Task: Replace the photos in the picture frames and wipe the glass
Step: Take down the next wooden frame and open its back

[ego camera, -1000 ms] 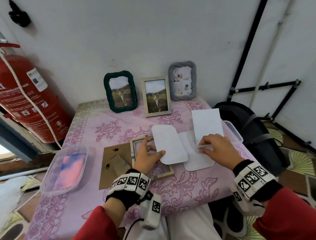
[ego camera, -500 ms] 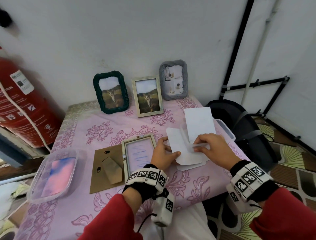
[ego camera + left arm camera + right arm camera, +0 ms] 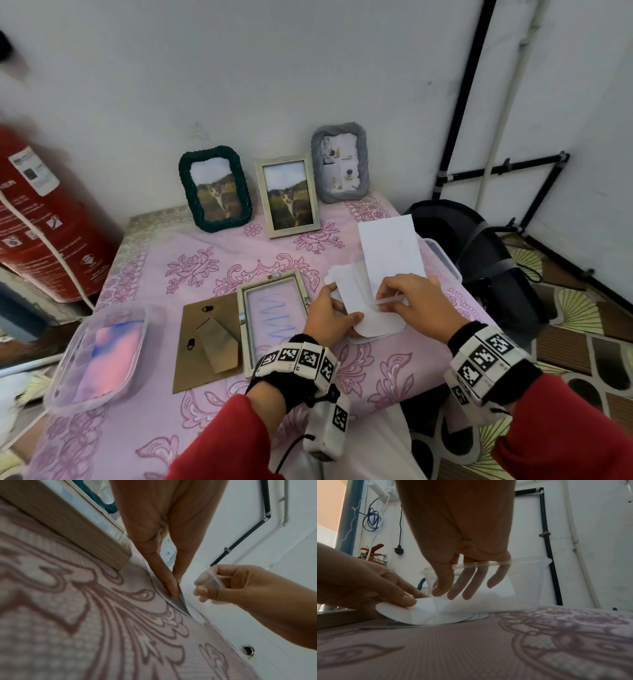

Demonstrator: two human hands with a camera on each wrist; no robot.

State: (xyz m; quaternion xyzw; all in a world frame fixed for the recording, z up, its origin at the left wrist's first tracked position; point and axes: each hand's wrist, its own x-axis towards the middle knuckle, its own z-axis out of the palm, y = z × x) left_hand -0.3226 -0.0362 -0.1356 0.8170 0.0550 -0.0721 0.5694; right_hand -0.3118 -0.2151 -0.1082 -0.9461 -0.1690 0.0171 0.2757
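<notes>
- compared with a second back, our left hand point(image 3: 330, 317) has come off the open frame point(image 3: 274, 317) and slid over to the stack of white rounded photo cards point(image 3: 375, 322). thumb and fingers now pinch the near edge of the top card, curling it up off the pile.
- that leaves the frame lying flat on the pink tablecloth point(image 3: 191, 267), glass showing blue scribble, cardboard backing point(image 3: 205, 339) just beside it on the left.
- our right hand point(image 3: 412, 301) hasn't shifted much: fingers curled round a clear sheet point(image 3: 388, 301), held tilted over the stack. probably a frame's glass pane, but it's see-through so we can't be sure.
- the tall white photo paper point(image 3: 390, 253) leans against the clear plastic tub point(image 3: 442, 257) behind the stack.
- so we reckon the photo swap is starting: picking a new card for the empty frame. the scribbled glass isn't wiped yet, and the pink cloth sits in the tub point(image 3: 99, 349) at far left.
</notes>
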